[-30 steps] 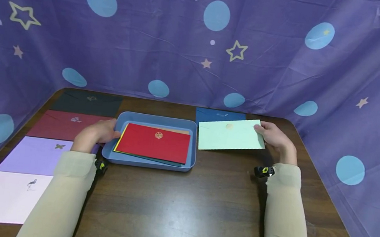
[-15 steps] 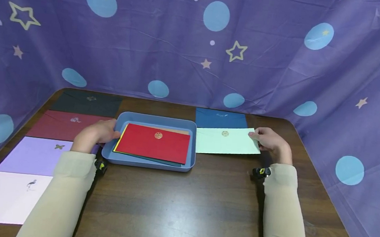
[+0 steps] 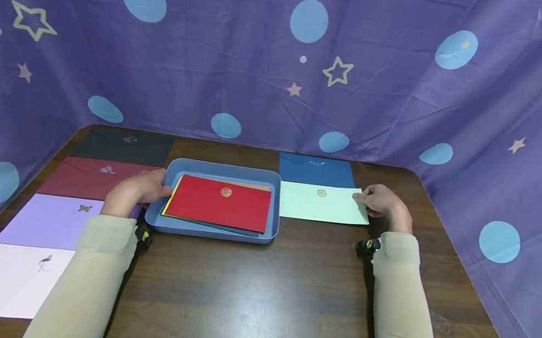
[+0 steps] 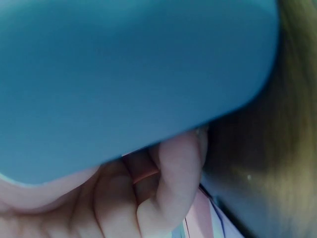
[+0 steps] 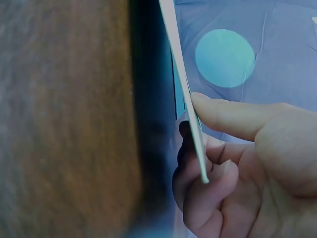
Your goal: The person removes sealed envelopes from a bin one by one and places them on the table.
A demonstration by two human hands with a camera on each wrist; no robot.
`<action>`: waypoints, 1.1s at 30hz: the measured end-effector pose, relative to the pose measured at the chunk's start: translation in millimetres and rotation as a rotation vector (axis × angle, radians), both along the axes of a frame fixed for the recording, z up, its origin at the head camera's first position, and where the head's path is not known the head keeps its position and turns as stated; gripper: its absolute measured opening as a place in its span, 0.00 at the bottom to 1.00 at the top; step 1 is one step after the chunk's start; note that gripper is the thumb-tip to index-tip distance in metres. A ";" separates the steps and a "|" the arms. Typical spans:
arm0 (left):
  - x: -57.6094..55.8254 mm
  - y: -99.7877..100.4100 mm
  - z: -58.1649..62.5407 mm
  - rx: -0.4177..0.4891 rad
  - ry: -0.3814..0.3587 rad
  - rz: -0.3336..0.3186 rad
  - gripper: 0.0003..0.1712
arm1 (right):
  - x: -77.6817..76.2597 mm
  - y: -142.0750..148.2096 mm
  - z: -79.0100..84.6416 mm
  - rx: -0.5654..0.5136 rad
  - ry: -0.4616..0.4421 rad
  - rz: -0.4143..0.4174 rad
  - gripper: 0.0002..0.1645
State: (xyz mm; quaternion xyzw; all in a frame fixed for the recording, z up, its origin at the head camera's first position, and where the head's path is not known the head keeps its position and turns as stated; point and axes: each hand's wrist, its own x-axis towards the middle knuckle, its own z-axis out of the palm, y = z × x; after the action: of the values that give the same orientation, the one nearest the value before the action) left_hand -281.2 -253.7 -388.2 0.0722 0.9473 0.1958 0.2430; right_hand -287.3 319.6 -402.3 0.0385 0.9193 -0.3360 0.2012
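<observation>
A mint green envelope with a round gold emblem lies just right of the tray, its far edge along a blue envelope. My right hand pinches its right end, thumb on top and fingers underneath; the right wrist view shows the envelope edge-on between thumb and curled fingers. At the tray's left side, my left hand grips the wall of the blue-grey tray. In the left wrist view, curled fingers meet the tray's edge. Inside the tray, a red envelope tops a stack with yellow, tan and teal edges showing.
Down the table's left side run a black envelope, a maroon envelope, a lilac envelope and a white envelope. A purple curtain with stars and dots surrounds the wooden table.
My right hand has brought the mint green envelope down and slightly toward me, and it now lies straight below the blue one. The left hand and tray have stayed put.
</observation>
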 end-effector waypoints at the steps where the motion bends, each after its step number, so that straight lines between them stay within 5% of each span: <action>1: -0.2 0.0 -0.1 0.000 -0.003 0.001 0.24 | -0.3 -0.1 -0.6 0.005 0.000 -0.001 0.22; 33: 1.0 0.9 2.1 0.006 -0.030 0.021 0.28 | 0.3 -12.8 0.8 0.051 0.005 -0.077 0.17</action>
State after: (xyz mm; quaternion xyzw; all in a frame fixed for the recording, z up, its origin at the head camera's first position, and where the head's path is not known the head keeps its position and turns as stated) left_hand -280.2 -252.8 -386.1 0.0601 0.9436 0.2021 0.2552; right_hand -286.9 306.8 -401.5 0.0782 0.9259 -0.3203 0.1846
